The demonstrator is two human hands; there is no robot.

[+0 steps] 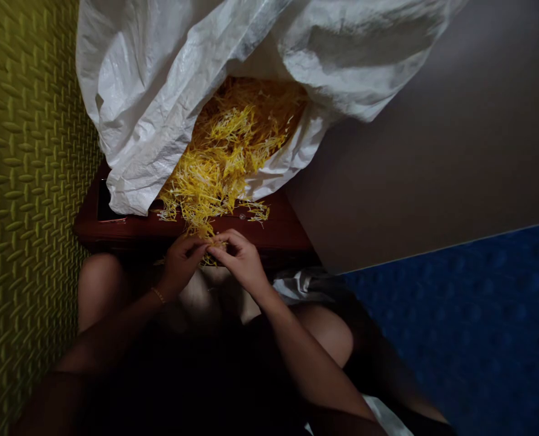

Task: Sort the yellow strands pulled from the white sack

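Note:
Yellow strands with pale tips (206,181) spill in a loose heap from the mouth of a white woven sack (146,103) onto a dark red surface (283,224). At the front edge of the heap, my left hand (183,263) pinches some of the yellow strands. My right hand (240,257) meets it there, thumb and forefinger closed on the same small bunch. The fingertips of both hands nearly touch, and the exact strands between them are too small to tell apart.
A dark flat object (110,203) lies partly under the sack's left corner. Yellow textured matting (28,181) rises on the left. A grey-brown panel (424,157) stands on the right, with a blue textured surface (469,315) below it. My knees flank the red surface's front.

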